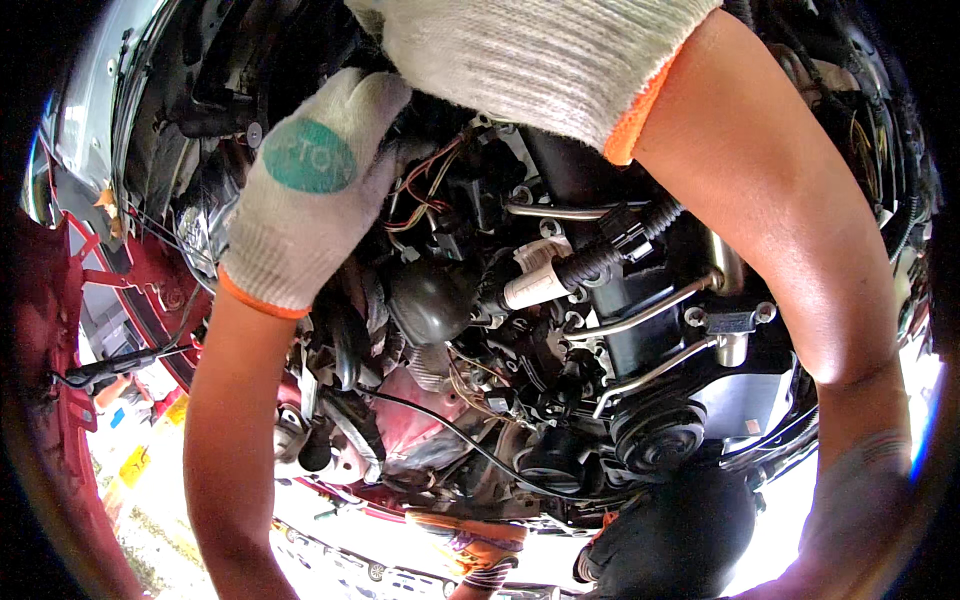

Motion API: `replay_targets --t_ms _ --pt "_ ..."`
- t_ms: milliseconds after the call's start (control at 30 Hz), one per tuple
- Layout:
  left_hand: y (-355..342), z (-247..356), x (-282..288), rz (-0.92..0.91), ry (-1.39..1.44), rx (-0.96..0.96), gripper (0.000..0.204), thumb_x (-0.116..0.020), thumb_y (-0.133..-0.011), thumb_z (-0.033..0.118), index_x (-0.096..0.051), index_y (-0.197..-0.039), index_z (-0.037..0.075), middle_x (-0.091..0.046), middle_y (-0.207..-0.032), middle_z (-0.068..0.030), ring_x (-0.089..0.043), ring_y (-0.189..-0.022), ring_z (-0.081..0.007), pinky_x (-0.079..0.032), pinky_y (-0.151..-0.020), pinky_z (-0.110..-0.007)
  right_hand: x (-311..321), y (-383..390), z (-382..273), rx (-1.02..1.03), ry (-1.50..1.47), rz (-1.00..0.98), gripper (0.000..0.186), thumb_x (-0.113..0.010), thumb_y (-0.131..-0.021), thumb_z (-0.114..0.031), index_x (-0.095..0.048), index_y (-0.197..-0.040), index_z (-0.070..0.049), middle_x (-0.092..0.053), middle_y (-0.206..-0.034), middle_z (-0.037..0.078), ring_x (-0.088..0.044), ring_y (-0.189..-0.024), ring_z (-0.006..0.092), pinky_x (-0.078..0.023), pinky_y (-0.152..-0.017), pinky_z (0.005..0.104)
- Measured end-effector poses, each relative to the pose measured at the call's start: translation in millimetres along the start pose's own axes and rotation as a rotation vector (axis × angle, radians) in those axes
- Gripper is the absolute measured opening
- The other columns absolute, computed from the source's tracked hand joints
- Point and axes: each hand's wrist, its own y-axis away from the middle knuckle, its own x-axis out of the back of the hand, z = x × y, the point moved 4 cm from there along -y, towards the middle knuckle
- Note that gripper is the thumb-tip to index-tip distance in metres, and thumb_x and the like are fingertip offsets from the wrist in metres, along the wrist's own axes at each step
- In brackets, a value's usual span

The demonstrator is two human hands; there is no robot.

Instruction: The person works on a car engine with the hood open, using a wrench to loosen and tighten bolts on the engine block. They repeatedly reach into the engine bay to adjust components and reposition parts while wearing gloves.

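Both my hands wear off-white knitted gloves with orange cuff edges, and they reach into a vehicle's engine bay. My left hand [320,180] has a green oval print on its back. Its fingers bend down beside a bundle of thin coloured wires [425,185], and their tips are hidden among dark parts. At the top edge my right hand [520,60] crosses over the engine, with its fingers beyond the picture or in shadow. Below it lie a ribbed black hose [610,250] with a white sleeve [535,287], and a rounded black part [430,300].
Metal pipes [655,310] run across the engine near my right forearm. A round black pulley-like part [658,435] sits lower down. Red bodywork [50,340] borders the left. A thin black cable [450,430] curves across the lower engine. At the bottom is an orange patterned shape [480,545].
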Motion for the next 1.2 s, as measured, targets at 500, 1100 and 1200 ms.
replay_targets --t_ms 500,1100,1200 --pt "11 14 9 0.020 -0.137 -0.149 0.023 -0.070 -0.086 0.006 -0.066 -0.109 0.006 -0.066 -0.097 -0.0123 -0.070 -0.088 -0.0337 -0.058 -0.075 -0.043 15 -15 -12 -0.196 0.051 -0.544 0.034 -0.088 -0.073 -0.018 -0.079 -0.102 -0.004 -0.078 -0.100 0.015 -0.077 -0.093 0.0293 -0.064 -0.077 0.0408" --pt "-17 31 26 0.016 0.418 0.470 0.036 -0.065 -0.098 0.026 -0.067 -0.122 -0.001 -0.072 -0.120 -0.0202 -0.070 -0.109 -0.0359 -0.053 -0.093 -0.040 19 14 5 0.179 0.067 -0.054 0.010 -0.078 -0.074 -0.016 -0.079 -0.080 -0.007 -0.074 -0.087 0.009 -0.074 -0.085 0.0279 -0.060 -0.072 0.0361" --pt "24 29 22 -0.111 0.270 0.699 0.046 -0.066 -0.096 0.035 -0.065 -0.127 0.001 -0.071 -0.123 -0.0204 -0.068 -0.116 -0.0360 -0.049 -0.100 -0.041 -25 -4 -22 0.247 0.078 0.188 0.010 -0.077 -0.075 -0.017 -0.078 -0.077 -0.008 -0.073 -0.085 0.009 -0.073 -0.083 0.0280 -0.060 -0.070 0.0369"
